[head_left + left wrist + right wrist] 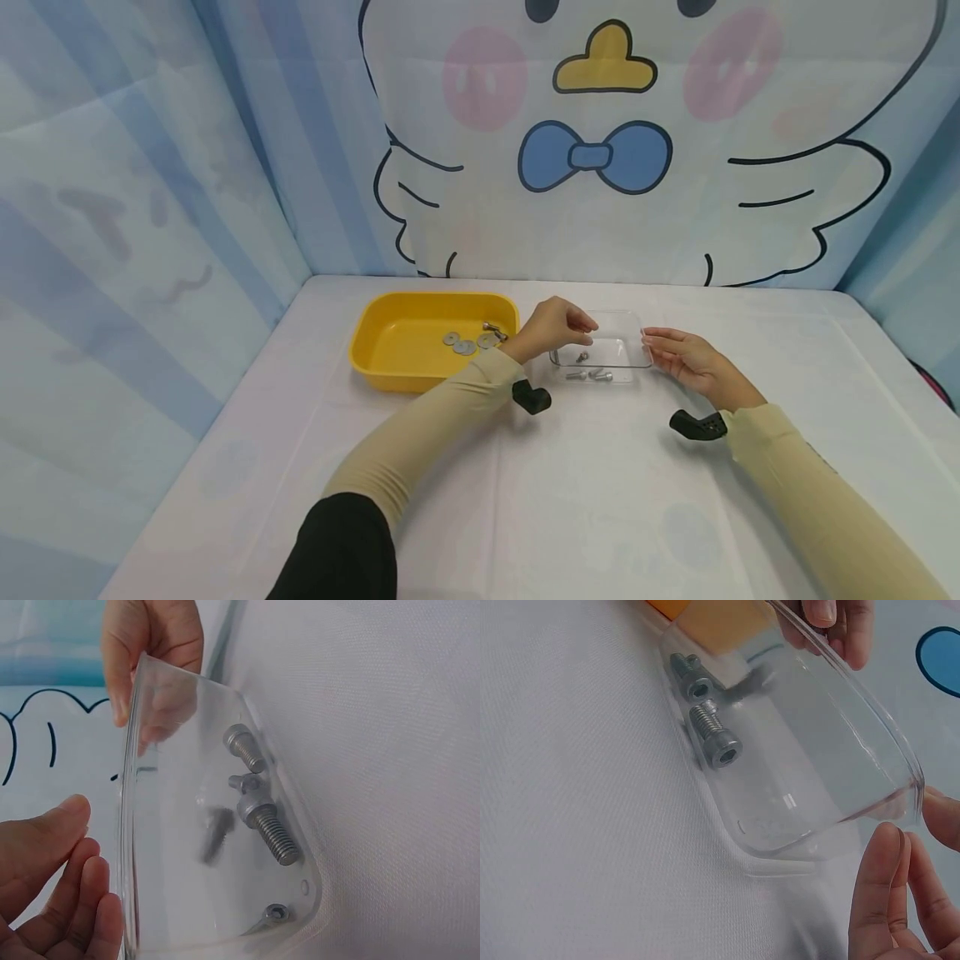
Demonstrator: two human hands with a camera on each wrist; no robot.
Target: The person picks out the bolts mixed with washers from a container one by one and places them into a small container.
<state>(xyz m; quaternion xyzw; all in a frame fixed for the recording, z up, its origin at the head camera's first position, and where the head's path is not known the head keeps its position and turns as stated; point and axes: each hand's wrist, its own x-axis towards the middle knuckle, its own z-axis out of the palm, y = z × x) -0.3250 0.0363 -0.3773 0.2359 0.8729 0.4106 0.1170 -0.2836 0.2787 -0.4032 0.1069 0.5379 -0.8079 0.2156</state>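
Note:
A clear plastic box stands on the table with several socket-head bolts lying on its bottom. My right hand pinches the box's right rim between thumb and fingers. Over the left part of the box hovers my left hand, its fingers loosely bent and thumb near the index finger, holding nothing that shows. One bolt appears blurred inside the box in the left wrist view, below those fingertips.
To the left is a yellow tray, partly behind my left forearm. It holds several flat washers and some bolts. A white cloth covers the table, and a printed curtain hangs at its back edge.

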